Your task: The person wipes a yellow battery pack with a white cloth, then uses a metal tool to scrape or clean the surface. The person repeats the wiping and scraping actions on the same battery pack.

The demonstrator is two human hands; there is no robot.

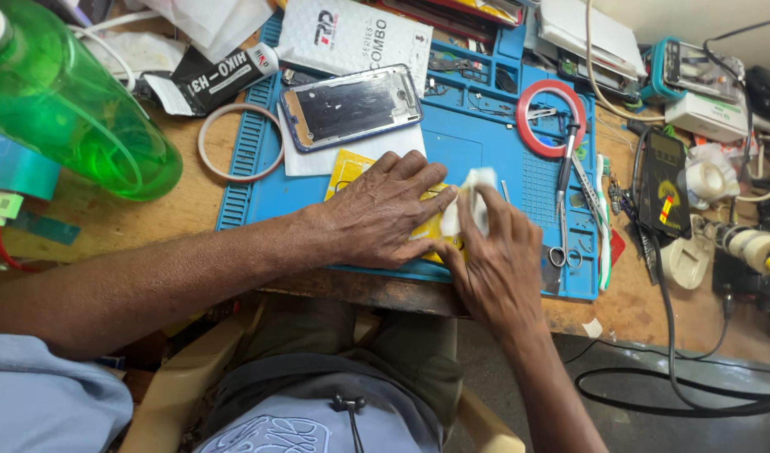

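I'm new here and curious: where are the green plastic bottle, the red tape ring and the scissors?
Green plastic bottle point(62, 109), head view, its body.
Red tape ring point(527, 134), head view, left rim.
Scissors point(563, 180), head view, the blades.

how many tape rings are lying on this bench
2. A white ring lies half on the blue mat's left edge, beside the phone frame. A red ring lies on the mat's upper right, above the scissors. Clutter may hide others.
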